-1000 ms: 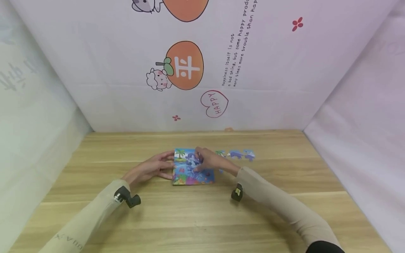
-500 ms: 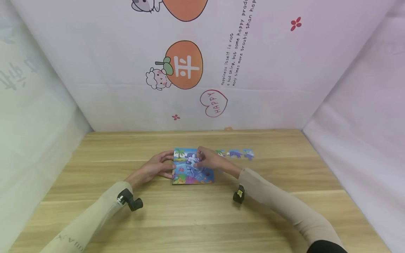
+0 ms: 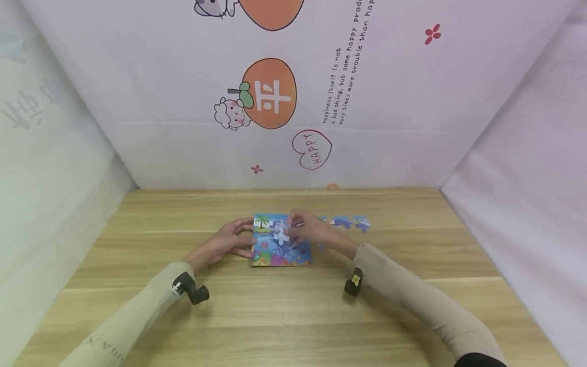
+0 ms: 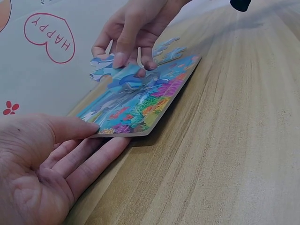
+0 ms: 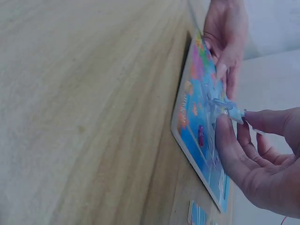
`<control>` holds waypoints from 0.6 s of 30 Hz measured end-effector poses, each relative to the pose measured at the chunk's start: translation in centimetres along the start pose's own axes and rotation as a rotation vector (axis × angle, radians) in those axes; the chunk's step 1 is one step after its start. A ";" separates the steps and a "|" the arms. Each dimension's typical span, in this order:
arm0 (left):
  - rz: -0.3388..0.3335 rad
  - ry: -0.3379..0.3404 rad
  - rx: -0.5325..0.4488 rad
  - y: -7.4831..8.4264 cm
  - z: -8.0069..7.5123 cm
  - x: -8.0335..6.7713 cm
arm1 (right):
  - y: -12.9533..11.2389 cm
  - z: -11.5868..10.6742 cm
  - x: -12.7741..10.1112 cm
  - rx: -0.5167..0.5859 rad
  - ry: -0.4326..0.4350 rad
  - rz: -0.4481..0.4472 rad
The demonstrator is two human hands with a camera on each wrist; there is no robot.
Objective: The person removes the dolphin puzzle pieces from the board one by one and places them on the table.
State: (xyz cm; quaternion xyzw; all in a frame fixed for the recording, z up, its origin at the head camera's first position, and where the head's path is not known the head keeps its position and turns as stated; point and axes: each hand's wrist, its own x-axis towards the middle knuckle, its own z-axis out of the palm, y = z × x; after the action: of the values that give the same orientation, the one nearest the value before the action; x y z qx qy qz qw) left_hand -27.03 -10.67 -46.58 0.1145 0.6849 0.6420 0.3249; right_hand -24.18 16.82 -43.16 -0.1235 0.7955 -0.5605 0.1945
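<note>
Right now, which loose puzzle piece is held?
The piece pinched by the right hand over the puzzle board; the other loose pieces lie on the table.

A hand could pass along the open tabletop (image 3: 275,311) between the left sleeve (image 3: 133,306) and right sleeve (image 3: 412,293), up to the puzzle board's (image 3: 266,256) near edge, though a wrist camera (image 3: 354,282) juts inward from each cuff. The left hand (image 3: 228,238) blocks the board's left edge; the right hand (image 3: 310,227), pinching a puzzle piece (image 3: 281,234), hangs over its right side. Loose pieces (image 3: 342,222) obstruct the wood farther right. Behind the board, a strip of wood leads to the back wall (image 3: 390,127).
</note>
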 end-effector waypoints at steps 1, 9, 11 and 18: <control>0.000 0.003 -0.001 0.0 0.0 0.0 | -0.1 -0.2 0.0 0.030 0.001 0.016; 0.011 -0.015 0.001 -0.1 -0.1 -0.1 | 0.5 -2.7 -1.3 0.014 0.053 0.106; 0.015 -0.009 0.006 -0.2 -0.1 -0.1 | 0.7 -3.6 -1.9 -0.018 0.042 0.085; 0.020 -0.012 0.010 -0.1 0.0 -0.2 | 1.3 -6.7 -4.6 -0.137 0.012 0.099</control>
State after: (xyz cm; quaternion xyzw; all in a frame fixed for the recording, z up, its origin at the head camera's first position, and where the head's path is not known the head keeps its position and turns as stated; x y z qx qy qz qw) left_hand -26.86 -10.84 -46.58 0.1268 0.6851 0.6410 0.3220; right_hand -23.10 24.81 -41.56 -0.0937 0.8384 -0.4951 0.2080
